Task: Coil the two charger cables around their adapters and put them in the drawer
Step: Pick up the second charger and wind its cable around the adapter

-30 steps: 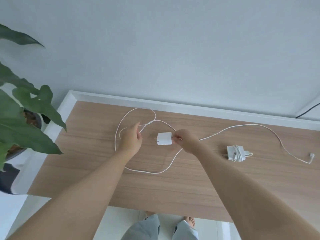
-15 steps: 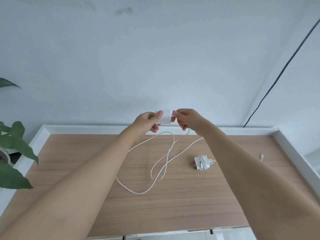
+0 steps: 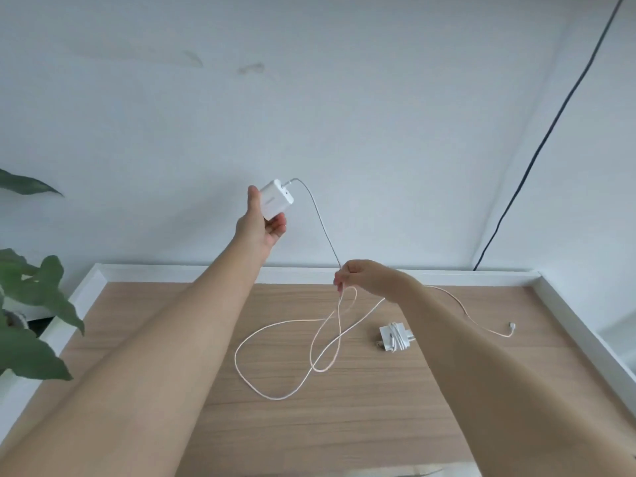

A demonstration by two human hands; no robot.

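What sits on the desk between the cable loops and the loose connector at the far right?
In the head view, the already coiled charger lies between the loose cable's loops and its connector, partly behind the right forearm.

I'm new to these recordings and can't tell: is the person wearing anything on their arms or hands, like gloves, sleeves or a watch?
Nothing shows. Both forearms are bare along all of their visible length, with no sleeve in view. The left hand and the right hand have no gloves, and no watch, band or ring can be seen on either. The upper arms and shoulders lie outside the picture, so what is worn there cannot be told.
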